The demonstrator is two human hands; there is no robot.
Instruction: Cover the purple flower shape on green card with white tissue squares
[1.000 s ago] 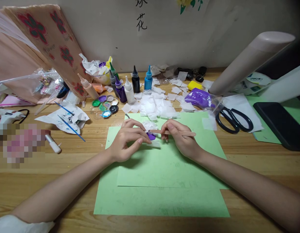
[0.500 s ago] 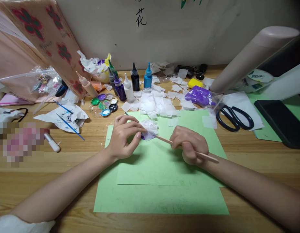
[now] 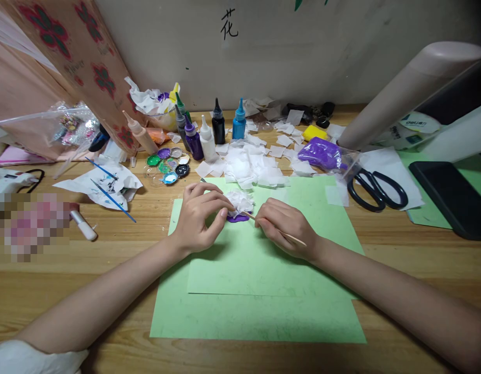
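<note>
A clump of crumpled white tissue paper [image 3: 240,201] stands on a flat piece of purple clay [image 3: 238,217], both lying on stacked green paper [image 3: 240,270]. My right hand [image 3: 290,228] is closed around a thin wooden stick [image 3: 249,214], whose far tip meets the lower edge of the white tissue. To the left of the clump rests my left hand [image 3: 201,215], fingers curved and thumb held apart. Its index fingertip is at the tissue's left edge; no object shows in its grip.
Loose white tissue squares [image 3: 250,166] lie behind the clump. Paint bottles [image 3: 217,127] and a paint palette [image 3: 170,165] are back left, with blue brushes [image 3: 114,201] nearer. On the right are a bag of purple clay [image 3: 320,153], black-handled scissors [image 3: 376,191] and a dark phone [image 3: 451,197].
My right hand has turned, and the stick now reaches onto the tissue clump. The tissue square that lay over the purple clay's front is now up against the clump, baring the clay.
</note>
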